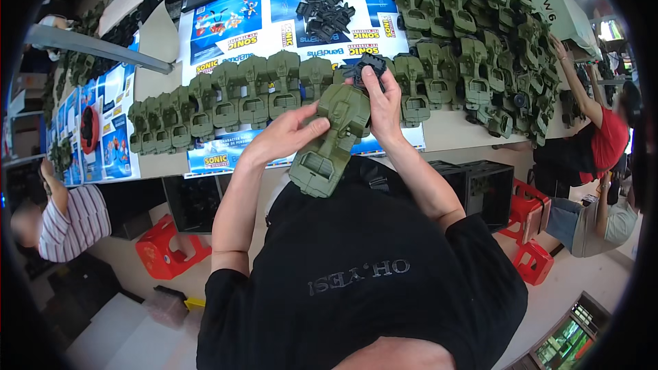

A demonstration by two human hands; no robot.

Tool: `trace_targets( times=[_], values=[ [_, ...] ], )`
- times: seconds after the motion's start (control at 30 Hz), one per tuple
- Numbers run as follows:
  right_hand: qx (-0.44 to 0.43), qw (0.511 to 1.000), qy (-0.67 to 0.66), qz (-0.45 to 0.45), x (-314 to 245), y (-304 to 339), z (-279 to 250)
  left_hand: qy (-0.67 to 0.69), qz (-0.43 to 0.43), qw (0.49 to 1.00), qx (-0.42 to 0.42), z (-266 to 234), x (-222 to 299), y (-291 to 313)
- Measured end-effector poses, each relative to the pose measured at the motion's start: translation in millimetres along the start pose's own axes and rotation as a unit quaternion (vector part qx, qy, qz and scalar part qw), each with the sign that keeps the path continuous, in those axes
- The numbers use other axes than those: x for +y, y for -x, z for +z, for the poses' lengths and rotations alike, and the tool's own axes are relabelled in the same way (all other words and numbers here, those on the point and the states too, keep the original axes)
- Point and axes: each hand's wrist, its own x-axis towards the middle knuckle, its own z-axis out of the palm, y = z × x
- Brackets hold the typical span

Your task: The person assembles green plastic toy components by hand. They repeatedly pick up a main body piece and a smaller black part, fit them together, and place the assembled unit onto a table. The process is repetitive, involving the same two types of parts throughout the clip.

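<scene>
In front of my chest, an olive-green plastic toy military truck (323, 164) is tilted, its open bed toward me. My left hand (284, 136) grips it from the left side, thumb on top. My right hand (386, 108) pinches a small black plastic part (365, 68) between thumb and fingers at the truck's far end. Whether that part touches the truck I cannot tell. Beyond my hands a row of similar green trucks (253, 89) runs across the table. A pile of loose black parts (323, 15) lies farther back.
Printed blue and white sheets (233, 17) cover part of the table. Many more green trucks (473, 62) crowd the right side. A metal bar (103, 48) crosses at left. Red stools (171, 247) and black crates (486, 188) stand below. Co-workers sit left and right (603, 137).
</scene>
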Motion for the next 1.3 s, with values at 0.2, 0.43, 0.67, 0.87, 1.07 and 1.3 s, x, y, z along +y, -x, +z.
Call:
trace_targets(
  times=[0.2, 0.43, 0.67, 0.87, 1.07, 1.3],
  values=[
    [0.006, 0.986, 0.119, -0.119, -8.1, 13.7, 2.0, -0.349, 0.007, 0.925, 0.151, 44.2, 10.6, -3.4],
    [0.008, 1.000, -0.007, -0.010, -4.1, 20.0, -13.4, -0.310, -0.019, 0.938, 0.156, 43.9, 8.3, -21.3],
    [-0.171, 0.979, 0.084, -0.076, -8.9, 1.9, -51.9, -0.288, -0.050, 0.956, -0.007, 12.1, 19.1, -15.1],
    [-0.455, 0.827, 0.331, -0.004, -59.9, 7.4, -63.5, -0.379, -0.098, 0.919, -0.032, 25.1, 11.2, -14.5],
    [-0.343, 0.850, 0.397, 0.054, -59.6, 24.2, -52.6, -0.373, -0.120, 0.918, -0.064, 27.0, 5.8, -8.6],
    [-0.247, 0.849, 0.467, 0.025, -61.4, 48.6, -26.2, -0.432, -0.091, 0.891, -0.108, 18.3, -5.1, -10.8]
  ],
)
